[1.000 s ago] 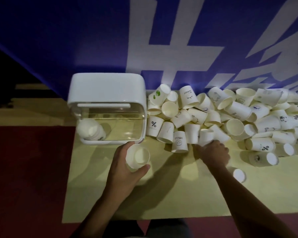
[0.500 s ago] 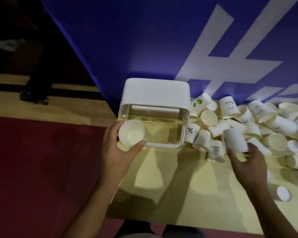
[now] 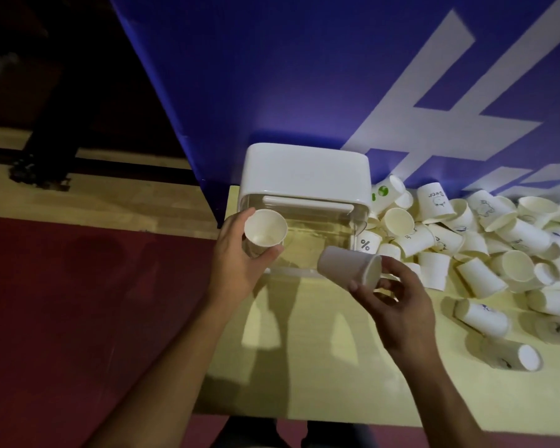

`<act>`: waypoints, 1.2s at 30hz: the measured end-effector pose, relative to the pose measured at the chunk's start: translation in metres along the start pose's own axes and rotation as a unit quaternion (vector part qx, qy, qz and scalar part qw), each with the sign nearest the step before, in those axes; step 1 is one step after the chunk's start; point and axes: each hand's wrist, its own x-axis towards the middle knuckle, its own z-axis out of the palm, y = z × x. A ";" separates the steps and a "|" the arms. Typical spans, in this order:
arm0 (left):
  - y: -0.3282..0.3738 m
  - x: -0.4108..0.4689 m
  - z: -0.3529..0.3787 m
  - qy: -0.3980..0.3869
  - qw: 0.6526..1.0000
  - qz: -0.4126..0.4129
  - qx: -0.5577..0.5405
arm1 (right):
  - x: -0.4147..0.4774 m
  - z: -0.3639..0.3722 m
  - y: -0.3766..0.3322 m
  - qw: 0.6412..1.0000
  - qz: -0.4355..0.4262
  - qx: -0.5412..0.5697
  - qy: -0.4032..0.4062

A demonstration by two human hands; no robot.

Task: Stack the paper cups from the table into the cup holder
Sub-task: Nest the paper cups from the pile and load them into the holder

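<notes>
My left hand [image 3: 236,263] grips a stack of white paper cups [image 3: 265,228], its open mouth facing me, right in front of the clear-fronted cup holder [image 3: 304,176] with a white top. My right hand [image 3: 398,302] holds a single paper cup [image 3: 348,266] on its side, bottom pointing left toward the stack, a short gap between them. A big heap of loose paper cups [image 3: 479,244] lies on the yellow table [image 3: 320,367] to the right of the holder.
A blue banner with white lettering [image 3: 304,76] stands right behind the holder and the heap. The table's left edge runs just left of the holder, with red floor [image 3: 78,318] beyond. Stray cups [image 3: 511,354] lie at the right near the front.
My right hand has lifted a cup out of the heap and carried it left toward the stack. My left hand has raised the stack in front of the holder. The camera has swung left.
</notes>
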 end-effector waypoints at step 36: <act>-0.048 0.004 0.003 -0.196 0.974 -0.104 -0.041 | 0.069 0.154 0.018 0.949 -0.161 -0.162 -0.218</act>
